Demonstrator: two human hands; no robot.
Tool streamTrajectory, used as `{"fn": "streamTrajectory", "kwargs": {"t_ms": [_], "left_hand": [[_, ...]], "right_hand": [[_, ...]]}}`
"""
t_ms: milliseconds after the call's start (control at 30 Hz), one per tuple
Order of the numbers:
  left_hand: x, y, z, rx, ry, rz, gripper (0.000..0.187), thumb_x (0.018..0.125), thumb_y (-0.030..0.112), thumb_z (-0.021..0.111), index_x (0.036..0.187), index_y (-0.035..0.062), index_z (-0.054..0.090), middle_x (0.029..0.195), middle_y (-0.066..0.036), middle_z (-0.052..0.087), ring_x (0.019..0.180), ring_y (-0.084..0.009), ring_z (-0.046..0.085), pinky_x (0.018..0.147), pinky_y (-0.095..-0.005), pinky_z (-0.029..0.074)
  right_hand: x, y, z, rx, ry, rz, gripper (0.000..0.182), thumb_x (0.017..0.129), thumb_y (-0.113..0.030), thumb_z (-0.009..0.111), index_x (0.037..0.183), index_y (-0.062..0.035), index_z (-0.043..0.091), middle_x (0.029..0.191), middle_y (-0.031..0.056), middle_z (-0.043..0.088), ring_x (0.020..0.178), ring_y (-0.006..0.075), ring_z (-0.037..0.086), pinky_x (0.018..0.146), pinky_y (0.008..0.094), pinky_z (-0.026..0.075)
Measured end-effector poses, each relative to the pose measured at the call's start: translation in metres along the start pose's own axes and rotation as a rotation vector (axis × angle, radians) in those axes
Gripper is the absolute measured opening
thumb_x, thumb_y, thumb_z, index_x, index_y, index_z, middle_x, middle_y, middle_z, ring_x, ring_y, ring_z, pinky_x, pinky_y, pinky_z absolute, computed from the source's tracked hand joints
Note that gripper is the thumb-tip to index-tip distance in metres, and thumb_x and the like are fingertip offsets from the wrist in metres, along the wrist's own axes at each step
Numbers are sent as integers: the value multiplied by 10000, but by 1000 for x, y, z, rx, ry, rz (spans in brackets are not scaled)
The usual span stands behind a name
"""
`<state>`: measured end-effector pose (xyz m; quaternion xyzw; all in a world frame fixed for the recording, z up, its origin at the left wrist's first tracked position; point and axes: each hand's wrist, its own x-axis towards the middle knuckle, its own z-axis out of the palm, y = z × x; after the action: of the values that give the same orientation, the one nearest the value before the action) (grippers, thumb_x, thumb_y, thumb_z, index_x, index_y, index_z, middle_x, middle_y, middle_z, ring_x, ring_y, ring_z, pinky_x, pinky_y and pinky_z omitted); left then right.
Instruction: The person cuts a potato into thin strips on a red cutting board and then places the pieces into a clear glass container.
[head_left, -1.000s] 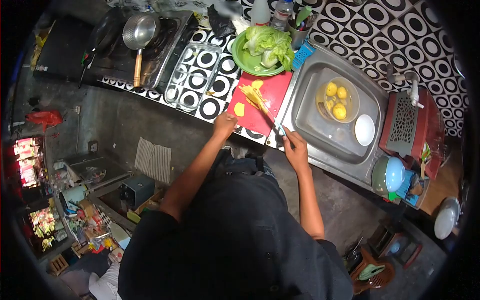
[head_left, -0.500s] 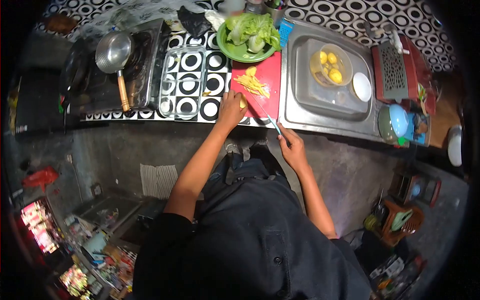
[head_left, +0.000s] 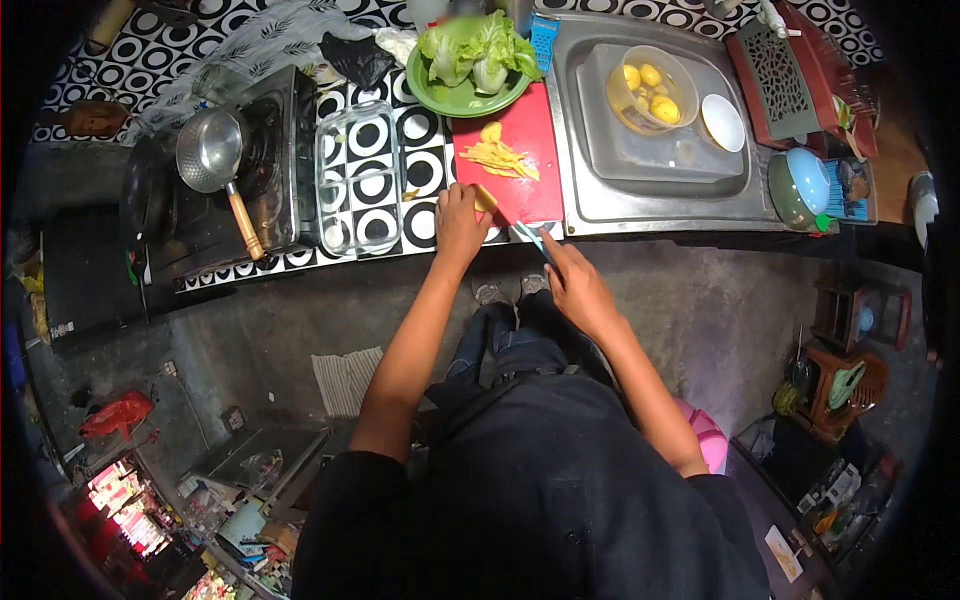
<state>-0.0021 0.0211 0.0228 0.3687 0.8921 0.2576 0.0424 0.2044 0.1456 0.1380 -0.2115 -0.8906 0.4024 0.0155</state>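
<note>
On the red cutting board [head_left: 535, 135] lies a pile of thin yellow strips [head_left: 500, 160], with a yellow slice just behind it. My left hand [head_left: 461, 225] is closed on a yellow piece [head_left: 485, 199] at the board's front left edge. A knife [head_left: 530, 236] with a light blue handle is gripped in my right hand [head_left: 580, 285], in front of the board. Its blade points up and left, toward the yellow piece. Behind the board, leafy greens [head_left: 490, 60] rest on a green plate [head_left: 440, 98].
A glass dish [head_left: 322, 180] stands left of the board, beside a stove [head_left: 285, 130] with a wooden-handled saucepan [head_left: 212, 150]. In the sink [head_left: 575, 200] at right are a tub [head_left: 622, 90] of yellow pieces and a white bowl [head_left: 722, 123].
The camera view has shifted and turned a little. My right hand with the knife has moved closer to my left hand, which still holds the yellow piece.
</note>
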Motion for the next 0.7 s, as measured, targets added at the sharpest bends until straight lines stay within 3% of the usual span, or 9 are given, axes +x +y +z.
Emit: {"fn": "streamTrajectory", "kwargs": {"t_ms": [200,500,700], "left_hand": [[3,8,5,26,12,-68,516,796,199,841,1235,10,646,1215,-141,593,1135,-356,552,972,-474,477],[4,16,6,46,0,-146,483,738,105,814,1179,-17,657,1224,-143,610,1144,-374,556,972,-481,482],[4,21,6,42,28,-158,443,734,70,790,1150,-21,669,1229,-151,633,1121,-380,574,962,-470,500]], "right_hand": [[13,-2,-5,-39,-65,-78,644,922,-31,600,1526,-3,379,1082,265,600,1000,453,644,836,539,541],[20,4,-19,-78,-149,-124,749,853,25,637,1556,-18,383,1094,247,592,980,443,648,817,526,539],[26,6,-20,-127,-198,-179,750,812,66,603,1537,30,412,1121,296,596,1014,463,654,846,527,542]]}}
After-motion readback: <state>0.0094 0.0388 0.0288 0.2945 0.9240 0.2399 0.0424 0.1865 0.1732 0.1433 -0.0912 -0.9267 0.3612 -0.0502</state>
